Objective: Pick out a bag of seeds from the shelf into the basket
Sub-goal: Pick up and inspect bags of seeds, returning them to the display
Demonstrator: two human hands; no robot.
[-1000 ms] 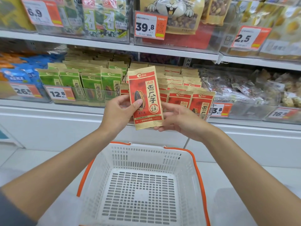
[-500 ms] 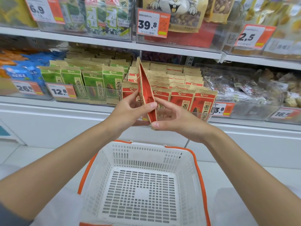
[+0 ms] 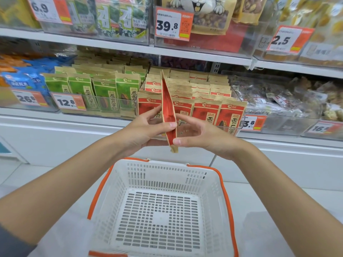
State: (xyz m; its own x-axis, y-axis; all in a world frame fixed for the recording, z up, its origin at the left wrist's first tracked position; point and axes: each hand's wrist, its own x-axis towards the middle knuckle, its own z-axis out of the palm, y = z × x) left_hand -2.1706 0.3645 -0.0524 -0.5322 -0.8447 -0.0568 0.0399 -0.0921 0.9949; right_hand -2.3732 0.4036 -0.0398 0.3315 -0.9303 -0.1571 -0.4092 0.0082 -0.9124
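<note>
Above the white basket [image 3: 163, 165], in front of the shelf [image 3: 74, 121], you hold the bag of seeds [image 3: 168, 112] between both hands. Your left hand [image 3: 141, 130] presses its thumb on the bag's left face, with the fingers behind it. Your right hand [image 3: 204, 136] pinches the lower edge with the thumb, and its index finger lies along the right face. The bag is edge-on to you, so its print cannot be read. Its long axis stands nearly upright, the top leaning slightly left and the kraft bottom seam pointing down at the basket. Just behind it, the red bags [image 3: 206, 113] in the shelf bin read 洽洽 and 香瓜子. The green bags [image 3: 109, 95] beside them read 原香瓜子. The lower price tag [image 3: 67, 102] by the green bags shows 12.8, and the upper price tag [image 3: 168, 25] one shelf higher shows 39.8.
</note>
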